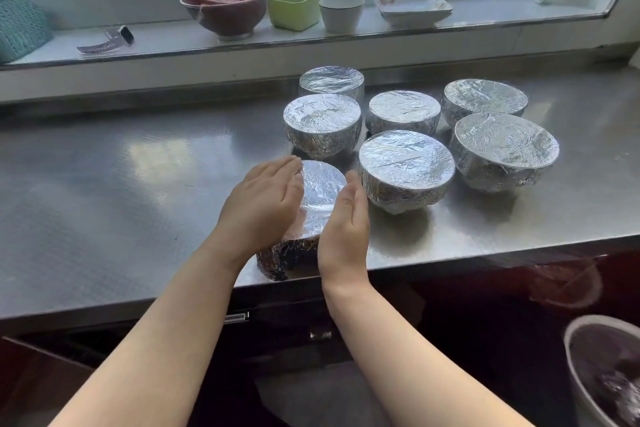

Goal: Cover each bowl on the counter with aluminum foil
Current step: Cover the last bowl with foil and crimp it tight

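My left hand (263, 198) lay flat, fingers straight, on the foil top of the near bowl (320, 198) at the counter (121, 184) edge. My right hand (344, 229), open too, pressed its side. Six wrapped bowls (407, 163) stood just behind and to the right.

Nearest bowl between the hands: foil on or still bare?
Covered. Foil spans the nearest bowl top and wraps down its side; left hand and right hand flank it.
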